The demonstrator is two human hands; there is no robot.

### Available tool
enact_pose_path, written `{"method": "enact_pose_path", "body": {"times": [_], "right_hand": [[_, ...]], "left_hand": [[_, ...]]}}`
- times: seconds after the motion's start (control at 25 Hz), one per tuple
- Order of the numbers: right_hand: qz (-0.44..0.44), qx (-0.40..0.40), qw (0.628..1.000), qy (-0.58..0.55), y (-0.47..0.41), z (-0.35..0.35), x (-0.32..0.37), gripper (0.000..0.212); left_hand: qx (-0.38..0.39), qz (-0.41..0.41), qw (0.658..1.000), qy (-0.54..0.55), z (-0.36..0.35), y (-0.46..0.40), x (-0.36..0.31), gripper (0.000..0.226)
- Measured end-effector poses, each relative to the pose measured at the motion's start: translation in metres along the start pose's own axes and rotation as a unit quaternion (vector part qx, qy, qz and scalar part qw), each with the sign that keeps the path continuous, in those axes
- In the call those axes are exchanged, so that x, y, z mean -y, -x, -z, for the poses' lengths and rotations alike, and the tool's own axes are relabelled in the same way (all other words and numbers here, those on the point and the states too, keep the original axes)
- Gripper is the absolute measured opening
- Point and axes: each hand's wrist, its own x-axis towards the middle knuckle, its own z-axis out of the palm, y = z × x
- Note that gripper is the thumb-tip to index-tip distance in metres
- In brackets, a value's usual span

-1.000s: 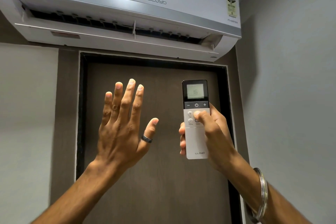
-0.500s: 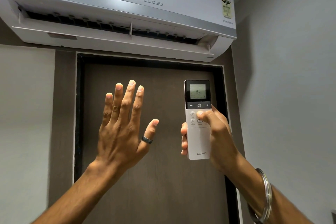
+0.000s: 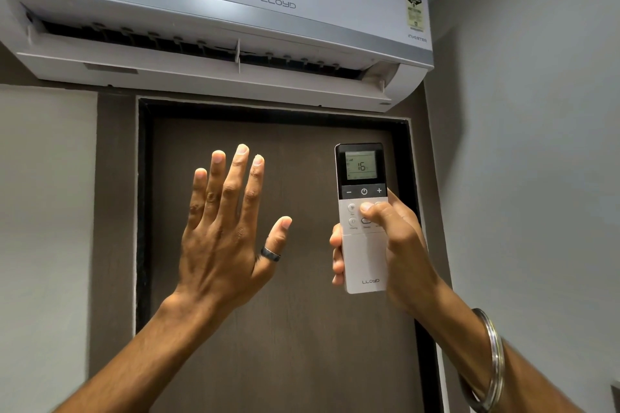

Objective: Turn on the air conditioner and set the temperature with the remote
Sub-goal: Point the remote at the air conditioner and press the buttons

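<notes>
A white wall-mounted air conditioner [image 3: 214, 10] marked LLOYD hangs above the door, its bottom flap swung open over the dark vent. My right hand [image 3: 399, 245] holds a white remote [image 3: 364, 261] upright below the unit's right end. The remote's black top has a lit screen reading 16 and a row of minus, power and plus keys. My thumb rests on the small white buttons just under that row. My left hand [image 3: 224, 235] is raised flat to the left of the remote, palm away from me, fingers spread, holding nothing, with a dark ring on the thumb.
A dark brown door [image 3: 278, 329] in a black frame fills the wall behind both hands. Grey walls [image 3: 536, 178] stand on the right and left. A metal bangle [image 3: 493, 362] circles my right wrist. A bright light reflects on the unit's top.
The view has shifted slightly. My thumb stays on the white buttons of the remote. My left hand stays raised and flat; the screen still reads 16.
</notes>
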Motion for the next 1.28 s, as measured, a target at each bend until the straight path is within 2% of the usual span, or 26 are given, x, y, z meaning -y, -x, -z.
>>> {"method": "enact_pose_path", "body": {"times": [0.32,0.52,0.68,1.04,1.28], "right_hand": [[0.007,-0.022,1.0,0.007,-0.005,0.007,-0.004,0.042],[-0.022,-0.033,0.999,-0.017,-0.007,0.008,-0.004,0.063],[-0.009,-0.064,0.998,-0.003,-0.009,0.007,-0.005,0.063],[-0.038,-0.071,0.997,-0.006,-0.013,0.006,-0.017,0.073],[-0.038,-0.08,0.996,0.001,-0.015,0.004,-0.016,0.069]], "left_hand": [[0.0,-0.001,1.0,-0.002,-0.004,-0.002,-0.001,0.081],[-0.002,-0.002,1.0,-0.005,-0.007,-0.003,-0.003,0.08],[-0.002,0.002,1.0,-0.003,-0.009,-0.004,-0.003,0.081],[-0.005,-0.001,1.0,-0.011,-0.01,-0.004,0.002,0.081],[-0.004,0.0,1.0,-0.01,-0.013,0.0,0.006,0.081]]}}
